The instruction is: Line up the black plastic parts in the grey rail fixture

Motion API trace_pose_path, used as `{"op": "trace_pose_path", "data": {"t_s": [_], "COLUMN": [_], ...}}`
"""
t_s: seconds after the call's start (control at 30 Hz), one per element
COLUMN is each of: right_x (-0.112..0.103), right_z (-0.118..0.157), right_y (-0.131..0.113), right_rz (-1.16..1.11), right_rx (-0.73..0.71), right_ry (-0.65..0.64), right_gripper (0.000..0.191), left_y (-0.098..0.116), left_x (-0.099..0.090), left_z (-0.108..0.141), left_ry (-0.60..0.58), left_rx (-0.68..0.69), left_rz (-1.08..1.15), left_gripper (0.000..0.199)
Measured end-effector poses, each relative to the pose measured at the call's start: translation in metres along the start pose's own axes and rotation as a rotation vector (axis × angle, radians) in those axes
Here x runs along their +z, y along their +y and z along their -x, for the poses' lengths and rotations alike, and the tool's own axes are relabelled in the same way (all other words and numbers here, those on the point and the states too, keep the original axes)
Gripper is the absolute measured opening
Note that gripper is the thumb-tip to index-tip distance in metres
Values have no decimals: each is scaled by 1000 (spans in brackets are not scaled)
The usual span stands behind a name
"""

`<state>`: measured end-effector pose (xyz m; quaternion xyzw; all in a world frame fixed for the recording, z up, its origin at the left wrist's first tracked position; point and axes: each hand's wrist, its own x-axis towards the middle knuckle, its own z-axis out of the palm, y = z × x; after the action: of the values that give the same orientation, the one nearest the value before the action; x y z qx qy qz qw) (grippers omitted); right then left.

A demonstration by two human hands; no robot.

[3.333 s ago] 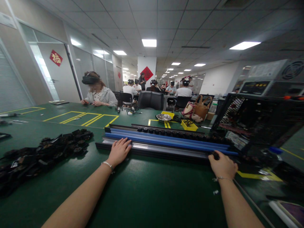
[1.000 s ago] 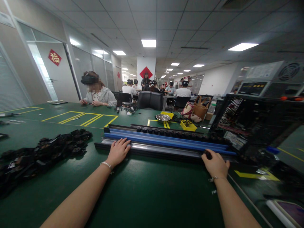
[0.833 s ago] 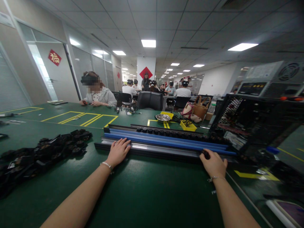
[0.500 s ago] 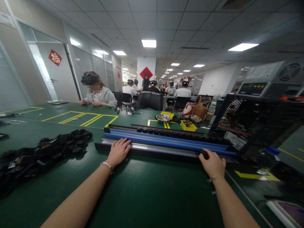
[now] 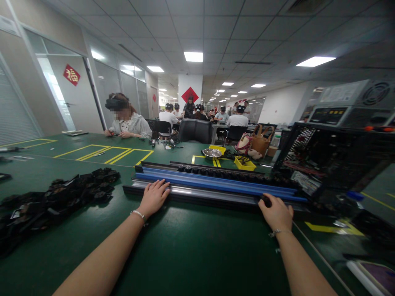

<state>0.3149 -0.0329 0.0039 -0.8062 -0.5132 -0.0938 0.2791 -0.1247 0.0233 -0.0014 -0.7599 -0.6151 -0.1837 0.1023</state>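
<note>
- Green tabletop runs across the foreground under office ceiling lights, marked with yellow tape; a co-worker sits at its far left side.
- Grey rail lies lengthwise in front of the person, just in front of a blue rail, with further dark strips behind.
- Left hand lies palm-down near the grey rail's left end, fingers extended and a little apart, pressing or resting on top and gripping nothing that shows. For a steady hold, that pressure should be even and straight down, as a smooth rail could skid or roll on this surface.
- Right hand is curled toward the rail's other end, thumb and fingers closed around a small black piece. Whether the piece touches the rail is hidden by the fingers.
- Good handling here probably means a light pinch, the piece square to the rail, and the wrist moving along its length rather than across it.
- Dark computer case stands close beyond the right hand, so the elbow and knuckles are best held clear of its edges.
</note>
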Motion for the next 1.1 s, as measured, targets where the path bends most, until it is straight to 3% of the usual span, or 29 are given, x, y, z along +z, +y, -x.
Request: {"op": "trace_pose_path", "data": {"t_s": [0.67,1.1], "right_x": [0,3], "right_z": [1,5], "right_y": [-1,-17], "right_rz": [20,-5], "right_rx": [-2,-125], "right_ry": [19,-21], "right_gripper": [43,41], "left_y": [0,0], "left_x": [-1,-1], "left_z": [0,0], "left_ry": [2,-7], "left_rx": [0,5], "left_rz": [7,-10], "left_gripper": [44,46]}}
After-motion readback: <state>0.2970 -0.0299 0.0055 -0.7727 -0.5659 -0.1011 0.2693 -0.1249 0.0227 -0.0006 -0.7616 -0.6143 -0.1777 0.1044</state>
